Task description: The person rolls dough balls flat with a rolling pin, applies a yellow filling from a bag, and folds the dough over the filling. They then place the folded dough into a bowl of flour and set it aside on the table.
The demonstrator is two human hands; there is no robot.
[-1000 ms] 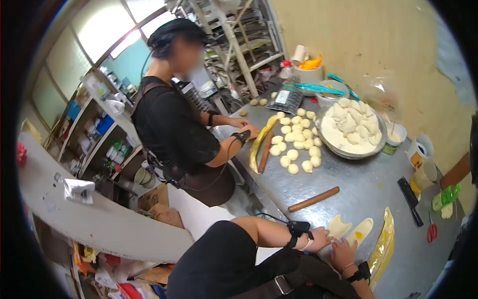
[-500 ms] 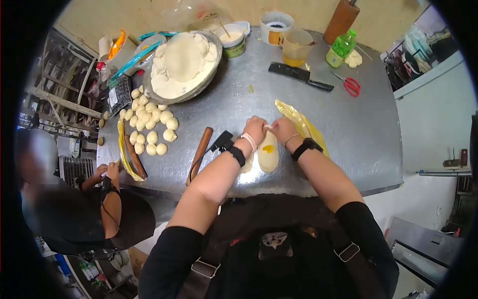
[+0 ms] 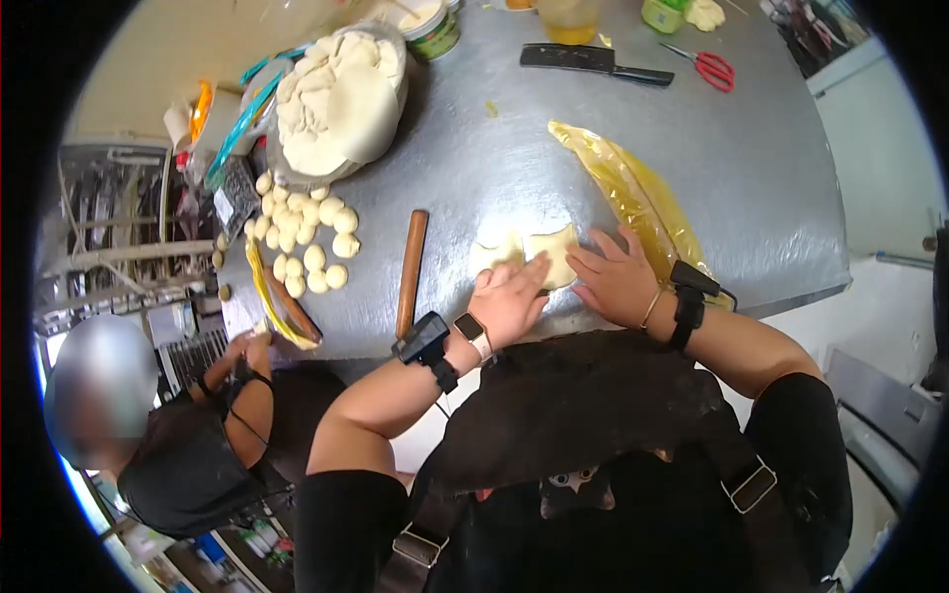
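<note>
Black apron (image 3: 593, 445): fills the near edge, below both forearms.
Co-worker (image 3: 188, 445): stands at the left end of the steel table (image 3: 771, 188), in a dark top, hands close together at the table's edge.
Left hand (image 3: 509, 299): flat and palm down, fingers spread – it grips nothing and lies on the near left part of the flattened dough (image 3: 516, 247). A watch and a black strapped device sit on the wrist.
Right hand (image 3: 618, 282): also opened flat, fingers splayed, fingertips touching the dough's right edge; a black strap circles the wrist.
Flattened dough: pale, lying on the table near its front edge, between the two hands and partly under the left one.
Rolling pin (image 3: 411, 272): brown wood, just left of the dough, not touching it.
Yellow plastic sheet (image 3: 638, 193): crumpled – runs diagonally just right of the dough, behind the right hand.
Dough balls (image 3: 306, 237): clustered further left.
Metal bowl (image 3: 314, 180): beyond the balls, heaped with dough.
Knife (image 3: 593, 64): black, at the far side.
Scissors (image 3: 704, 67): red handles, right of the knife.
</note>
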